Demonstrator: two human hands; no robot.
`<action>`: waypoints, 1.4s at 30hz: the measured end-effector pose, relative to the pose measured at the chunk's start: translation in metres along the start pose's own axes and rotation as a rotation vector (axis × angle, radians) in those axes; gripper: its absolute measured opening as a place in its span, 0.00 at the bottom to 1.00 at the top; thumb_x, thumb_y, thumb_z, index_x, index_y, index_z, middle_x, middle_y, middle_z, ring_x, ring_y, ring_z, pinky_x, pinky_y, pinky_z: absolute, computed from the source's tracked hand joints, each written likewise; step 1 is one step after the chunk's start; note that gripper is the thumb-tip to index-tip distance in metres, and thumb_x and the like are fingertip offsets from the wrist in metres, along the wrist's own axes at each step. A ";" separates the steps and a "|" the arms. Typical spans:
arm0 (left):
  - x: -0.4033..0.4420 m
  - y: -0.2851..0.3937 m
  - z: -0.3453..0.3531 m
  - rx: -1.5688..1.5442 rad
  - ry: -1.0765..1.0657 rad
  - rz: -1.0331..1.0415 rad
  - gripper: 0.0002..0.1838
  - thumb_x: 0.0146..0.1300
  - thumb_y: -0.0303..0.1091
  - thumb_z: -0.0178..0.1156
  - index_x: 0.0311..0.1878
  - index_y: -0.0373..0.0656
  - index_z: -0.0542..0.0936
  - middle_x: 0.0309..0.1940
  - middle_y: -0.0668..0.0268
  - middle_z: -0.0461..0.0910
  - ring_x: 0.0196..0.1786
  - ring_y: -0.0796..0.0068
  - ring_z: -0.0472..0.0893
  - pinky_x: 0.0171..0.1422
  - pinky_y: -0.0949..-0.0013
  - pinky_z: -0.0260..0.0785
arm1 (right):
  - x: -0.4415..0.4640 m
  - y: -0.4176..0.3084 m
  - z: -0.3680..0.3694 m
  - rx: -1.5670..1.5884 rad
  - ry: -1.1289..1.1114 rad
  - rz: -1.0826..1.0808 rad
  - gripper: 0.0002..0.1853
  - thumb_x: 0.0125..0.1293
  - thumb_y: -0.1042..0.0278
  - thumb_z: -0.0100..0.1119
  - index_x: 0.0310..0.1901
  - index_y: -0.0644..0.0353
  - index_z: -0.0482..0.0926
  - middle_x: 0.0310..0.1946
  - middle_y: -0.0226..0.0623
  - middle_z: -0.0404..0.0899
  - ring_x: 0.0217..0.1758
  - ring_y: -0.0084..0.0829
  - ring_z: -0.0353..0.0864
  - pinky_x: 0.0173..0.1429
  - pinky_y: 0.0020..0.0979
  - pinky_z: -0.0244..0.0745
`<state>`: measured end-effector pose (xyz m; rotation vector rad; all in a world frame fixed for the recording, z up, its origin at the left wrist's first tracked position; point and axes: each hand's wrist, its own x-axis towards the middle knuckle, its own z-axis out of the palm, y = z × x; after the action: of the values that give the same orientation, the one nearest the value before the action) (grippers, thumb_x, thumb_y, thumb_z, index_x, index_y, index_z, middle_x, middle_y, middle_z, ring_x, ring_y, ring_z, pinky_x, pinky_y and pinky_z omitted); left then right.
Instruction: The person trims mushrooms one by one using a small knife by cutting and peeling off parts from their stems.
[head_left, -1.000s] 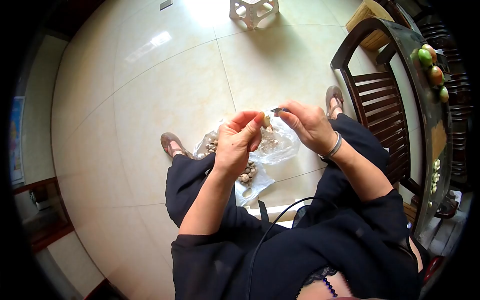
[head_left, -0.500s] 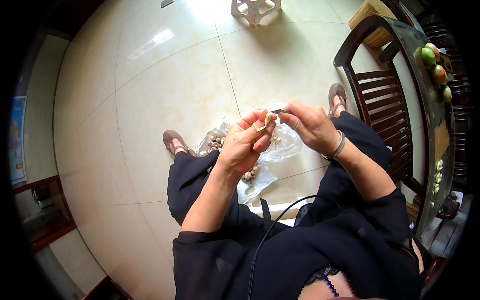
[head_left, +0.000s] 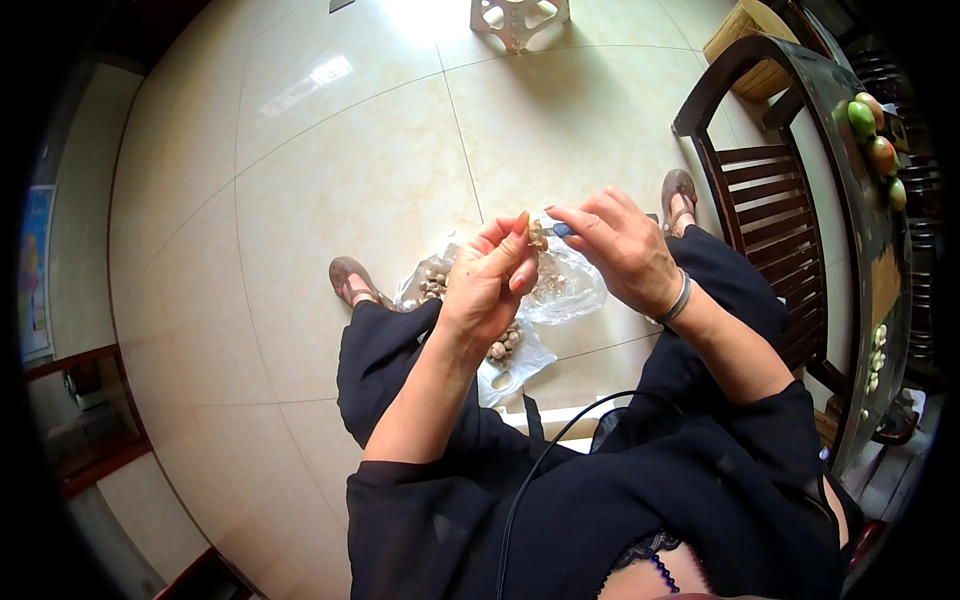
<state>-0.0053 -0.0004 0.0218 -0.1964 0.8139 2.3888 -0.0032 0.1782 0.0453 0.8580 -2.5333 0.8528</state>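
Between the thumb and fingers of my left hand (head_left: 488,275) is a small garlic clove (head_left: 537,236), pale with some brownish skin. My right hand (head_left: 628,250) is closed on a small knife (head_left: 563,230) with a blue part showing, its blade up against the clove. Below the hands, a white plastic bag (head_left: 515,370) and a clear plastic bag (head_left: 580,292) lie on the floor. Round brownish garlic pieces (head_left: 506,344) rest on the white bag, and loose peel is scattered on the clear one.
A dark wooden chair (head_left: 770,215) stands at the right beside a dark table (head_left: 845,200). On the table are several mangoes (head_left: 881,155) and a row of pale peeled cloves (head_left: 876,358). A white stool (head_left: 518,22) stands on the tiled floor at the top.
My left hand has tilted the clove, and its brownish side now shows. The fingers of my right hand have lifted and spread somewhat around the blue-handled knife.
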 end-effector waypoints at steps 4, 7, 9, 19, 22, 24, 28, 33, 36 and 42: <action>0.000 0.000 0.000 -0.005 0.000 0.008 0.06 0.61 0.32 0.51 0.38 0.41 0.72 0.31 0.64 0.75 0.17 0.86 0.62 0.20 0.84 0.54 | -0.002 0.000 0.002 -0.011 -0.006 0.010 0.17 0.49 0.73 0.58 0.44 0.61 0.74 0.26 0.36 0.69 0.30 0.34 0.68 0.33 0.31 0.68; -0.001 -0.001 0.001 -0.001 0.001 0.015 0.05 0.61 0.32 0.51 0.38 0.41 0.72 0.30 0.64 0.74 0.17 0.85 0.63 0.20 0.84 0.54 | -0.003 0.000 0.002 0.002 -0.010 0.010 0.18 0.49 0.73 0.58 0.44 0.61 0.74 0.26 0.36 0.68 0.29 0.34 0.68 0.33 0.31 0.68; -0.001 -0.002 0.001 0.003 -0.005 0.019 0.05 0.61 0.32 0.51 0.37 0.41 0.72 0.30 0.64 0.74 0.17 0.85 0.63 0.20 0.84 0.54 | -0.003 -0.001 0.003 0.017 -0.005 0.009 0.18 0.49 0.73 0.58 0.44 0.61 0.74 0.26 0.36 0.68 0.30 0.33 0.69 0.33 0.31 0.68; -0.003 -0.003 0.004 -0.002 0.025 0.014 0.04 0.62 0.30 0.50 0.36 0.40 0.71 0.28 0.64 0.73 0.16 0.85 0.63 0.19 0.83 0.53 | -0.004 -0.003 0.004 0.040 0.010 0.026 0.16 0.49 0.73 0.58 0.42 0.60 0.74 0.25 0.35 0.68 0.29 0.33 0.69 0.32 0.30 0.68; -0.004 -0.002 0.005 0.000 0.029 0.005 0.04 0.62 0.30 0.50 0.36 0.41 0.71 0.28 0.64 0.73 0.16 0.85 0.62 0.19 0.83 0.52 | -0.006 -0.002 0.006 0.054 0.010 0.037 0.15 0.49 0.72 0.58 0.41 0.59 0.74 0.25 0.35 0.68 0.29 0.33 0.69 0.32 0.30 0.67; -0.004 -0.002 0.006 0.004 0.035 0.002 0.03 0.62 0.30 0.50 0.35 0.41 0.70 0.28 0.64 0.73 0.16 0.85 0.62 0.19 0.84 0.52 | -0.007 -0.001 0.007 0.053 0.017 0.035 0.14 0.50 0.71 0.58 0.41 0.58 0.74 0.25 0.35 0.68 0.29 0.33 0.69 0.32 0.30 0.67; -0.005 -0.004 0.006 0.016 0.047 0.013 0.03 0.62 0.30 0.49 0.34 0.41 0.70 0.27 0.64 0.73 0.15 0.86 0.62 0.19 0.84 0.51 | -0.007 -0.002 0.007 0.068 0.014 0.047 0.14 0.50 0.71 0.58 0.41 0.58 0.75 0.24 0.35 0.68 0.29 0.33 0.69 0.32 0.30 0.67; -0.006 -0.003 0.006 0.015 0.041 0.012 0.03 0.62 0.30 0.49 0.34 0.42 0.70 0.27 0.64 0.73 0.15 0.86 0.62 0.18 0.84 0.51 | -0.007 -0.003 0.008 0.064 0.027 0.045 0.13 0.50 0.71 0.58 0.40 0.58 0.75 0.24 0.34 0.68 0.29 0.33 0.69 0.32 0.30 0.67; -0.006 -0.003 0.006 0.005 0.019 0.000 0.03 0.62 0.30 0.49 0.35 0.42 0.70 0.27 0.64 0.73 0.15 0.86 0.62 0.18 0.84 0.51 | -0.008 -0.002 0.007 0.060 0.037 0.046 0.13 0.50 0.72 0.58 0.40 0.58 0.75 0.24 0.34 0.68 0.29 0.33 0.69 0.32 0.30 0.67; -0.008 -0.005 0.005 0.058 0.079 0.016 0.03 0.62 0.28 0.49 0.38 0.42 0.70 0.27 0.66 0.71 0.15 0.86 0.61 0.19 0.84 0.50 | -0.010 0.000 0.008 0.070 0.029 0.049 0.13 0.51 0.72 0.57 0.41 0.59 0.74 0.24 0.35 0.69 0.28 0.33 0.69 0.32 0.30 0.67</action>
<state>0.0048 0.0019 0.0260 -0.2629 0.9228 2.3818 0.0039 0.1775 0.0343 0.8022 -2.5223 0.9672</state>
